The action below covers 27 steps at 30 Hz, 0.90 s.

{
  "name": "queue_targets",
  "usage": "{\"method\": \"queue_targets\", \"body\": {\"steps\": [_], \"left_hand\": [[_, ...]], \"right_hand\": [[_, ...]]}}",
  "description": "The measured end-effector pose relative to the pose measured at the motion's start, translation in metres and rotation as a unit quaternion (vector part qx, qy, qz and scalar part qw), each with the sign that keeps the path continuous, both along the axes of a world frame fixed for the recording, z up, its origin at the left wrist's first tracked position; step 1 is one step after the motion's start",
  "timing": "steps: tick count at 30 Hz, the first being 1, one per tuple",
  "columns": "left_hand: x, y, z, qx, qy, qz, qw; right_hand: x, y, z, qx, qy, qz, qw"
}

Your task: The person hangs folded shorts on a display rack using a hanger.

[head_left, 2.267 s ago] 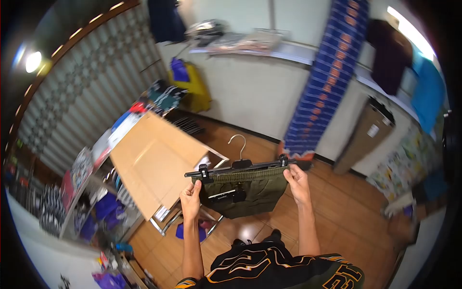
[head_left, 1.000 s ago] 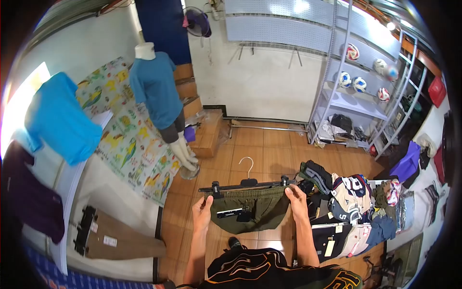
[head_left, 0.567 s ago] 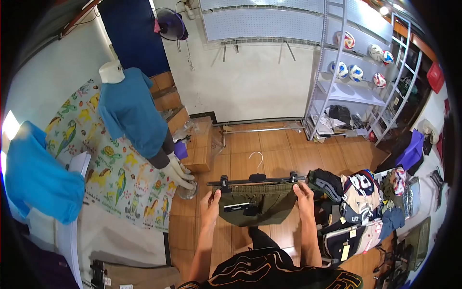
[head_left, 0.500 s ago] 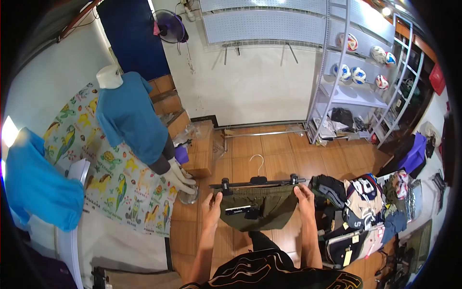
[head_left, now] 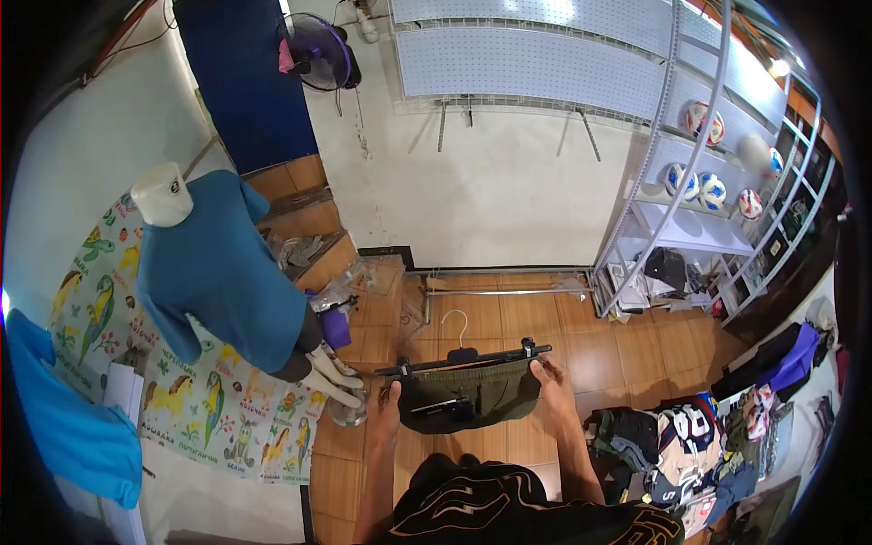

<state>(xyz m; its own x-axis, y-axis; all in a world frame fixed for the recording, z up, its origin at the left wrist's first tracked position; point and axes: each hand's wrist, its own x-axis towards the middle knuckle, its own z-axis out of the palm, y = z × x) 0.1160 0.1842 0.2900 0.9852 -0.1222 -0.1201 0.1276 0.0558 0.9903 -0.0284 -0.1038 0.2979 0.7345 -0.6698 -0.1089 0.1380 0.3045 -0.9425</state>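
Shorts [head_left: 468, 400], olive green, hang flat from a black clip hanger [head_left: 463, 356], held out in front of the person's chest in the middle of the view, above the brown tiled floor [head_left: 627, 350]. The left hand [head_left: 386, 406] has the left edge of the waistband, fingers closed on the cloth just under the left clip; the right hand [head_left: 549, 379] does the same at the right end, fingers pinched on the fabric beside the right clip. The hanger's bar sits close to level, a touch higher on the right, with its metal hook [head_left: 457, 320] standing upright above the middle. A tag [head_left: 434, 406] lies across the front of the shorts. To the left, near the hanger, stands a headless mannequin [head_left: 218, 272] in a teal T-shirt, its foot on a mat printed with parrots and other animals [head_left: 200, 409]. Far ahead, a chrome rail [head_left: 509, 292] lies along the foot of the white wall, with pegboard panels [head_left: 536, 64] mounted above and a fan [head_left: 313, 56] at upper left. On the right, a metal shelf unit [head_left: 699, 232] carries footballs [head_left: 699, 186], and a heap of folded clothes [head_left: 690, 445] lies on the floor near the right arm.
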Motion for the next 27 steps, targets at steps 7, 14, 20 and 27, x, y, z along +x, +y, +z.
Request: {"method": "queue_targets", "body": {"steps": [7,14,20,27], "left_hand": [[0.102,-0.05,-0.003,-0.041,0.001,-0.017,0.999],[0.249,-0.109,-0.032,-0.017,0.024,-0.043,0.999],[0.357,-0.163,0.0,-0.005,-0.024,-0.136,0.99],[0.464,-0.22,-0.002,0.015,-0.037,-0.204,0.978]], "right_hand": [[0.097,-0.053,-0.008,-0.056,0.036,0.023,0.997],[0.204,-0.103,-0.005,-0.087,0.03,-0.017,0.996],[0.294,-0.151,-0.005,-0.149,0.037,-0.038,0.987],[0.386,-0.204,-0.02,-0.127,0.048,-0.062,0.989]]}}
